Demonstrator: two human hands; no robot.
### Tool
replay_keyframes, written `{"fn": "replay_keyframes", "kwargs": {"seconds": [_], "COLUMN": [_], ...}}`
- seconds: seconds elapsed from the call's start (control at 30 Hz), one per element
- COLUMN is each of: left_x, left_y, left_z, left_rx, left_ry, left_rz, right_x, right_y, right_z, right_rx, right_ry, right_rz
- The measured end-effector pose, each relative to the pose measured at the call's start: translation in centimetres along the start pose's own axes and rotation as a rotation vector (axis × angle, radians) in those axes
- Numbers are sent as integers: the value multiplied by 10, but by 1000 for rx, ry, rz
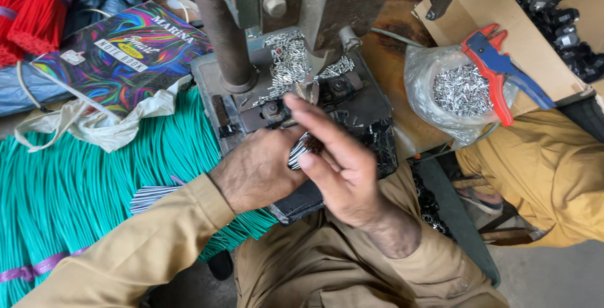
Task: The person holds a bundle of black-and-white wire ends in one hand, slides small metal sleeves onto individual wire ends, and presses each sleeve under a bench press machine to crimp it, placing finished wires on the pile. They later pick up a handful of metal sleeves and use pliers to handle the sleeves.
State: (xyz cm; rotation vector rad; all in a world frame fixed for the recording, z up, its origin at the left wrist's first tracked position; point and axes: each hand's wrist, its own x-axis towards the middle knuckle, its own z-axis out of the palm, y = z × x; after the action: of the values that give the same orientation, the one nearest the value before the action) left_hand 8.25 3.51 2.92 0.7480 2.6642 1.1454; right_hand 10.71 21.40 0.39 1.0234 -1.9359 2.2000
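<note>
A broad sheaf of smooth teal wires lay at left, its strands running up and to the right. Before the grimy metal press, the left hand closed around a small bundle of wire ends, tips slanting up-right. The right hand pinched those shiny tips, forefinger extended

Left hand fingers hidden behind right hand; held wire bundle mostly covered; green wires cut by left edge.
</note>
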Motion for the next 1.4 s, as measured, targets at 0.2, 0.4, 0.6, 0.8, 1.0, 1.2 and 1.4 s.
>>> {"fn": "replay_keyframes", "kwargs": {"seconds": [0.2, 0.4, 0.6, 0.8, 1.0, 1.2, 1.4], "left_x": [5, 20, 24, 24, 23, 22, 24], "left_y": [7, -6, -16, -15, -10, -7, -8], "left_z": [-28, -40, -47, -42, -44, -46, -53], "left_rx": [-129, -488, -514, -522, -483, -465, -545], "left_ry": [45, -64, -118, -95, -89, -70, -38], "left_rz": [-38, -168, -90, -119, -147, -197, -64], "right_x": [3, 8, 7, 10, 4, 1, 16], "right_y": [-17, -36, -20, -28, -29, -31, -28], "right_z": [-111, -220, -246, -252, -252, -251, -219], "right_rx": [-875, -1710, -1729, -1704, -1764, -1645, -717], "right_ry": [234, -19, -240, -156, -110, 27, 356], "right_rz": [71, 471, 414, 494, 267, 208, 532]}}
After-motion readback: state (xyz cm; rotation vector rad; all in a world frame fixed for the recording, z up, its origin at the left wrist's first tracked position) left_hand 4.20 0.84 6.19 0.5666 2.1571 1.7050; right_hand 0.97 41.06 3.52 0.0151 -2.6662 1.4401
